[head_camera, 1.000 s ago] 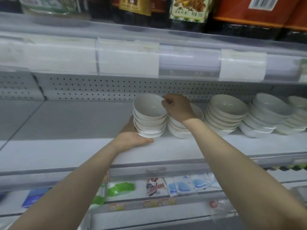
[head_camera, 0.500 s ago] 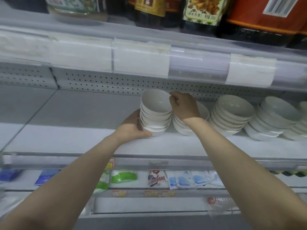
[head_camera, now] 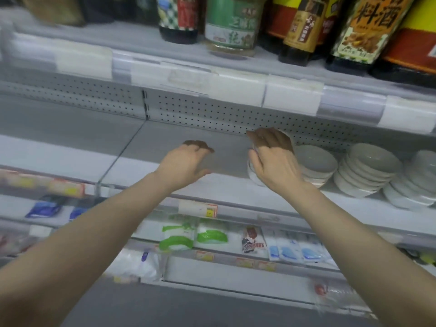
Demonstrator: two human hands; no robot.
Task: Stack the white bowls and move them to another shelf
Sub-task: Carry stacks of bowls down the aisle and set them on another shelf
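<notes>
Several stacks of white bowls stand on the right part of the grey middle shelf (head_camera: 179, 138). My right hand (head_camera: 273, 159) lies over the top of the leftmost stack of white bowls (head_camera: 253, 173), with fingers curled over its rim and the thumb down its left side; most of that stack is hidden. A second stack (head_camera: 316, 166) touches it on the right, followed by a third (head_camera: 368, 171) and a fourth (head_camera: 417, 185). My left hand (head_camera: 186, 161) hovers above the bare shelf to the left of the stacks, fingers apart and holding nothing.
Dark sauce bottles (head_camera: 299, 31) and a jar (head_camera: 231, 27) stand on the shelf above, behind a rail of white price labels (head_camera: 292, 95). Below, packaged goods (head_camera: 195, 237) lie on a lower shelf. A divider line (head_camera: 122, 149) splits the middle shelf.
My left hand has let go of the stack's base and moved left, off the bowls. The view has swung left and up. My right hand now covers the stack top instead of pinching the rim.
</notes>
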